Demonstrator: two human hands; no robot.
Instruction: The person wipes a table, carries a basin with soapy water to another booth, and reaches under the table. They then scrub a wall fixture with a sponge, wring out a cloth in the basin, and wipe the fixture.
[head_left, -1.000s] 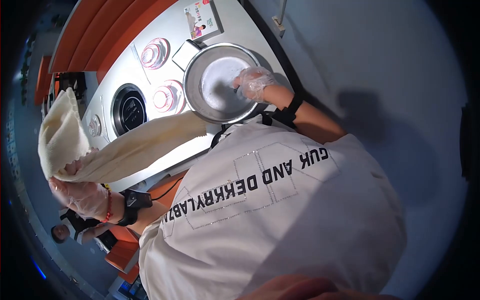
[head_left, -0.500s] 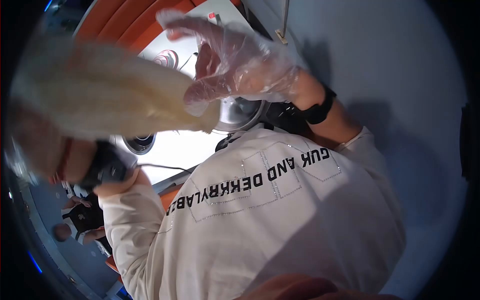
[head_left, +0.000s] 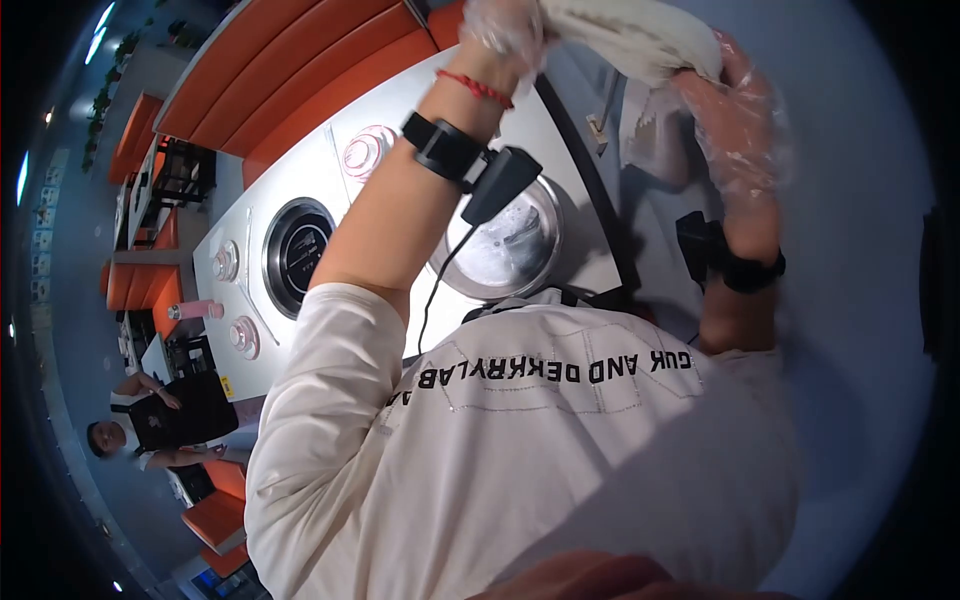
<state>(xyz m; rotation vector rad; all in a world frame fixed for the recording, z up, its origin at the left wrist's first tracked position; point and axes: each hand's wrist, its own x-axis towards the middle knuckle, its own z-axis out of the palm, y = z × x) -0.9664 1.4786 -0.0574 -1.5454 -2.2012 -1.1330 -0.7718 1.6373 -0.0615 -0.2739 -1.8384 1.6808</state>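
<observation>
A pale, floppy strip of what looks like dough (head_left: 630, 35) stretches between my two raised hands at the top of the view. My left hand (head_left: 505, 32), in a clear plastic glove, is closed on its left end, and part of that hand is cut off by the frame edge. At the other end, my gloved right hand (head_left: 738, 125) has its fingers curled around the strip and is slightly blurred. A black device strapped to my left forearm (head_left: 395, 200) trails a cable. Below the strip is a round steel-rimmed pan (head_left: 505, 245) set in the table.
The white table (head_left: 375, 285) also holds a round black cooktop (head_left: 300, 258), pink-and-white place settings (head_left: 368, 153) and a pink bottle (head_left: 195, 310). Orange bench seating (head_left: 300, 80) lines the far side. A person in a dark apron (head_left: 185, 410) is at the left. A grey wall stands right.
My left hand has swung from the lower left up to the top, carrying the dough strip. My right hand, formerly spread beside the strip's end, has moved right and now grips it.
</observation>
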